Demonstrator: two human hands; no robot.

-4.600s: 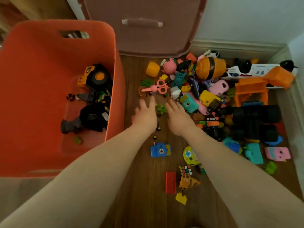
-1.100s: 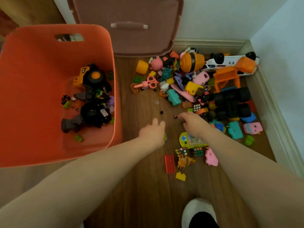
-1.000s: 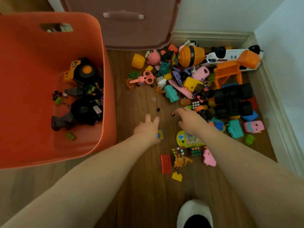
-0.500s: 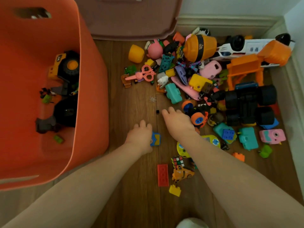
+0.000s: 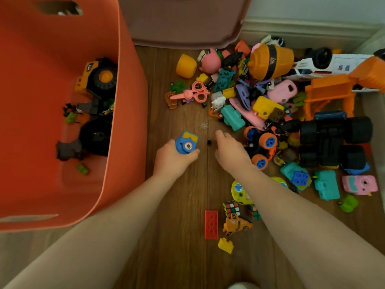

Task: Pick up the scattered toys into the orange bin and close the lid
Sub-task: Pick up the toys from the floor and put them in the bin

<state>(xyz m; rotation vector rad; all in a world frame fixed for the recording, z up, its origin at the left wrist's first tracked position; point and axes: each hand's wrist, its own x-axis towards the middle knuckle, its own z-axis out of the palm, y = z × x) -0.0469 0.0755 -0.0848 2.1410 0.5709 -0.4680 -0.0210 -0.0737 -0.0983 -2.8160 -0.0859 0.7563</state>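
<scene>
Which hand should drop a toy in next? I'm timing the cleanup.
Left: the left hand already holds the blue toy camera beside the orange bin; the right hand holds nothing.

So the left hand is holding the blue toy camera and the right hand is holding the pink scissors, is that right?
Not quite. The head view shows the left hand holding the blue toy camera, but the right hand holds nothing I can see; it reaches toward a small black piece on the floor. The pink scissors lie untouched farther back in the pile.
</scene>
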